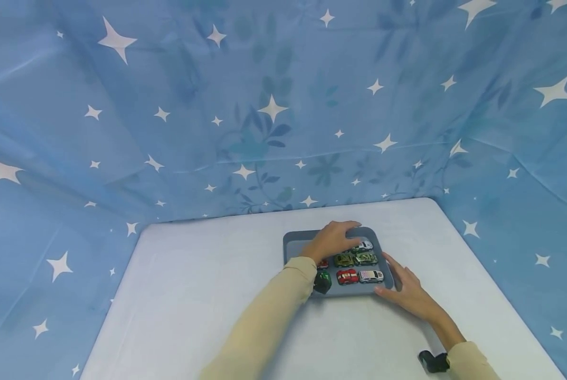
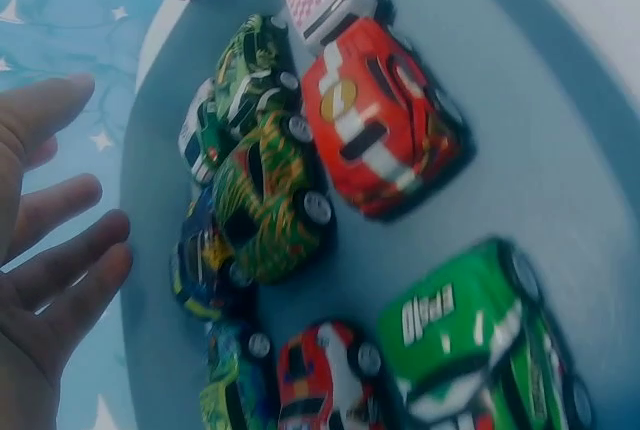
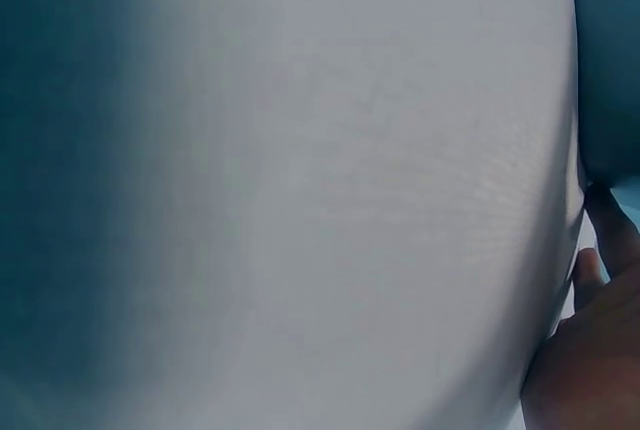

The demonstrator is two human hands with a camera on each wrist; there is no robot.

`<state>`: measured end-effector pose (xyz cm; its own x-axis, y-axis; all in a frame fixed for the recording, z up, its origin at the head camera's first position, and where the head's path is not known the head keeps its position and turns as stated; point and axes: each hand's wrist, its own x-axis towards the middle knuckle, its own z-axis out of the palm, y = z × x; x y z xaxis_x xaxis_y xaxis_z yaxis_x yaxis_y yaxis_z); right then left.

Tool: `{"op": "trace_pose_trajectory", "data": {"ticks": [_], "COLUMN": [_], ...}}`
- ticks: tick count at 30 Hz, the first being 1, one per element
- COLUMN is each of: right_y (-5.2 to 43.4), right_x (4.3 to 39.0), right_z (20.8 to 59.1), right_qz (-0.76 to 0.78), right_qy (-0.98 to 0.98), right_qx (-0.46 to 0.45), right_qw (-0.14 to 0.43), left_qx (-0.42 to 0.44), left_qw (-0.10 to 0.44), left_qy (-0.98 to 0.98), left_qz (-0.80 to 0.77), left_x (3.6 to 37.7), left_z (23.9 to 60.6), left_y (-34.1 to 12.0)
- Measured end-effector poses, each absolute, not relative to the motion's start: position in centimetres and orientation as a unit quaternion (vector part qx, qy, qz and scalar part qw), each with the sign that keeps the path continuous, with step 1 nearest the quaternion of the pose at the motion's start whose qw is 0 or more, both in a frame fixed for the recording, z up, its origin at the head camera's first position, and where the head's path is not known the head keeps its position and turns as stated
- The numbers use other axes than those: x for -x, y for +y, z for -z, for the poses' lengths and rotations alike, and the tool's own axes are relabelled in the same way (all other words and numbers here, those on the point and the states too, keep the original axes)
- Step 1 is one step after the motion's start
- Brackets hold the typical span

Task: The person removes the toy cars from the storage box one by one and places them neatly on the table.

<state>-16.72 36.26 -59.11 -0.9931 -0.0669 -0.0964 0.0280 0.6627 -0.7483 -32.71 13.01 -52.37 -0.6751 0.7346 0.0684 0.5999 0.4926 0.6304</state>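
Note:
A shallow grey-blue tray (image 1: pixel 293 236) holds several toy cars in rows. Over its far side reaches my left hand (image 1: pixel 333 240), fingers extended and spread near the far rim. In the left wrist view a red car (image 2: pixel 375 125) with a white stripe, a camouflage car (image 2: pixel 268 200) and a green car (image 2: pixel 480 340) stand beside that hand, with nothing between its fingers. My right hand (image 1: pixel 409 295) is at the tray's right end, thumb by the near corner and fingers along the side. Its fingertips meet the tray wall (image 3: pixel 610 70) in the right wrist view.
The tray lies on a white-covered table (image 1: pixel 207 274). Blue star-patterned cloth (image 1: pixel 274 153) hangs behind it and along both sides. A small black device (image 1: pixel 434 362) sits by the right wrist.

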Motion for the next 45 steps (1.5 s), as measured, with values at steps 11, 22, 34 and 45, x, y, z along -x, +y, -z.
{"op": "trace_pose_trajectory", "data": {"ticks": [11, 22, 34, 45], "right_y": [35.7, 37.8, 37.5, 36.5], "right_x": [17.1, 14.6, 15.4, 16.8], "right_z": [59.9, 60.3, 60.0, 60.0], "right_qz": [0.413, 0.425, 0.415, 0.427], "right_qy": [0.909, 0.904, 0.908, 0.902], "right_qx": [0.021, 0.014, 0.025, 0.029], "right_qw": [0.05, 0.045, 0.042, 0.054], "left_qx": [-0.359, -0.403, -0.437, -0.443], "left_qw": [0.12, 0.116, 0.084, 0.076], "left_qy": [0.897, 0.898, 0.891, 0.89], "left_qz": [-0.229, -0.13, -0.089, -0.076], "left_x": [32.6, 31.3, 32.1, 32.8], "left_z": [54.0, 55.3, 56.0, 55.3], "left_y": [14.8, 19.6, 19.1, 17.8]}}
